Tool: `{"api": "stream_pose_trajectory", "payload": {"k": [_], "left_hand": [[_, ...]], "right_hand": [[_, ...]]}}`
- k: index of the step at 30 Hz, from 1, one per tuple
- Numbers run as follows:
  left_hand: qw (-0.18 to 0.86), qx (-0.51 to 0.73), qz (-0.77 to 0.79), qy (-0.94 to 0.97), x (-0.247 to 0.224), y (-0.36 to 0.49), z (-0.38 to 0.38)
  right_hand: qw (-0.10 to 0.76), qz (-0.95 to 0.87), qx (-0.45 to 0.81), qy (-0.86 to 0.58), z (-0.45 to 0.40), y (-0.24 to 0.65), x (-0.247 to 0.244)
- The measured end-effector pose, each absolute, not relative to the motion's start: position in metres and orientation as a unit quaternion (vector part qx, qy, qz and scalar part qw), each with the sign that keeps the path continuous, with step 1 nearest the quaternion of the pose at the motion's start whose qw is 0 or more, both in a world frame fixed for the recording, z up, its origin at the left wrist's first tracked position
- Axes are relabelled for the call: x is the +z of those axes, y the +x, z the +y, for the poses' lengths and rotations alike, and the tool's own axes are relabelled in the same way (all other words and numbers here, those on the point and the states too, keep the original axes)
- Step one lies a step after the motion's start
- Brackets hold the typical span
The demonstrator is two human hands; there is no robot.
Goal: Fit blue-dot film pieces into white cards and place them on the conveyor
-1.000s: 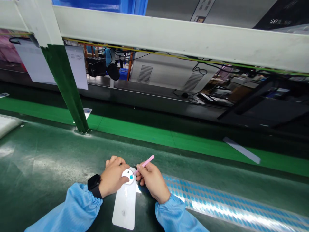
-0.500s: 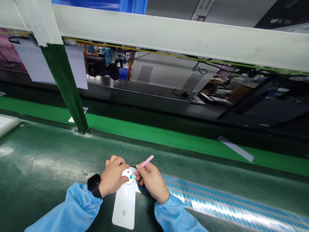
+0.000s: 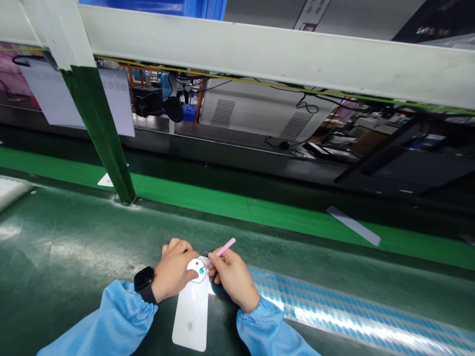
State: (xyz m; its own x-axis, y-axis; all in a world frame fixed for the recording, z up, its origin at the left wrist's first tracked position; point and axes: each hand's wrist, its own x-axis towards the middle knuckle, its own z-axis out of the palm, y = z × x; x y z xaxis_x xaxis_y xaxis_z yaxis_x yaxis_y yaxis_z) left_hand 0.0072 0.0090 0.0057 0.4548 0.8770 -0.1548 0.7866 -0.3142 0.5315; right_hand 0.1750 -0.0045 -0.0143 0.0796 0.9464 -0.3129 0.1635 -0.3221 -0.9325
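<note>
My left hand [image 3: 175,273] presses a white round piece [image 3: 199,278], with a dark dot and a blue spot on its face, against the top end of a long white panel [image 3: 190,316] with rounded corners. Its thumb and forefinger lie closed on the round piece's left edge. Pinched in my right hand [image 3: 234,278] are slim pink tweezers [image 3: 225,246], their handle pointing up and right. The tip reaches the blue spot; whether it grips anything is too small to tell.
A clear strip with rows of blue dots [image 3: 334,305] lies right of my right hand. Beyond the green worktop [image 3: 74,237] runs a green belt [image 3: 208,200] carrying a white strip [image 3: 353,226] and a white piece [image 3: 106,181]. A green post [image 3: 100,131] rises at left.
The white pieces on the belt have moved left. The blue spot looks slightly different under the tweezers' tip, while both hands stay almost in place.
</note>
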Motion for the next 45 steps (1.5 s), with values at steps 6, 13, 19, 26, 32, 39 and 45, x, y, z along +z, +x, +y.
{"api": "stream_pose_trajectory", "payload": {"k": [6,13,19,26,32,39,45], "left_hand": [[0.276,0.083,0.516,0.806,0.005,0.007,0.009],[0.281,0.078,0.518,0.804,0.007,0.007,0.009],[0.267,0.1,0.516,0.808,0.006,0.006,0.005],[0.241,0.076,0.468,0.847,0.002,0.004,-0.002],[0.244,0.072,0.47,0.845,0.001,0.005,-0.001],[0.263,0.076,0.482,0.832,-0.001,0.005,0.001],[0.263,0.098,0.489,0.826,-0.001,0.006,0.0]], "right_hand": [[0.37,-0.443,0.511,-0.637,-0.005,0.172,-0.007],[0.361,-0.467,0.479,-0.65,-0.01,0.172,-0.004],[0.352,-0.599,0.375,-0.614,-0.021,0.175,-0.008],[0.349,-0.662,0.311,-0.586,-0.025,0.177,-0.011],[0.42,-0.677,0.216,-0.565,-0.029,0.187,0.001],[0.181,-0.801,0.188,-0.539,-0.039,0.182,0.001],[0.054,-0.8,0.123,-0.585,-0.044,0.17,-0.001]]}}
